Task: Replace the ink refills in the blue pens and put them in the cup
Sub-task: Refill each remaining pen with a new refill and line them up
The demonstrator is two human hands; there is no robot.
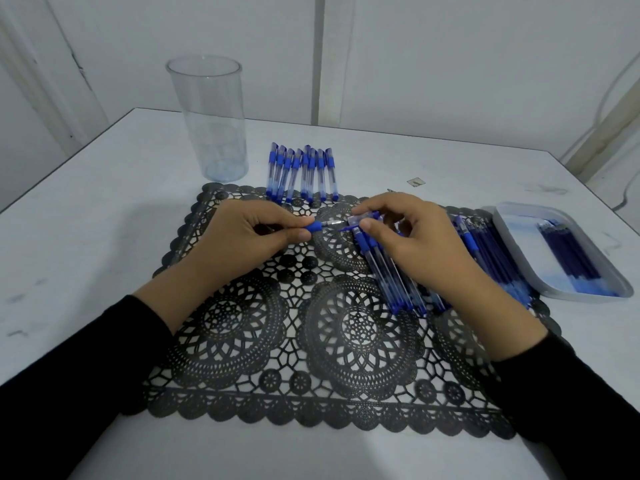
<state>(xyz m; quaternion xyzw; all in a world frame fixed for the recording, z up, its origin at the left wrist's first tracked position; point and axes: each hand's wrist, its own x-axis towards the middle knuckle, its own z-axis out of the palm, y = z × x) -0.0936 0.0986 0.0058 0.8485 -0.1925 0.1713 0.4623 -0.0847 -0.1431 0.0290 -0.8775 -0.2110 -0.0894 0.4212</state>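
Observation:
Over the middle of the black lace mat (263, 341), my left hand (249, 237) pinches the blue grip end of a pen (320, 226) whose metal tip points right. My right hand (412, 237) holds the pen's clear cap (362, 220) just off that tip. Several blue pens (391, 271) lie in a heap under my right hand. Another row of capped blue pens (301, 173) lies at the mat's far edge. A tall clear cup (216, 119) stands empty at the far left.
A grey tray (519, 233) with several dark blue refills (571, 258) sits at the right. More loose refills and pens (491, 251) lie between the tray and my right hand. The white table (86, 237) ends at a wall behind.

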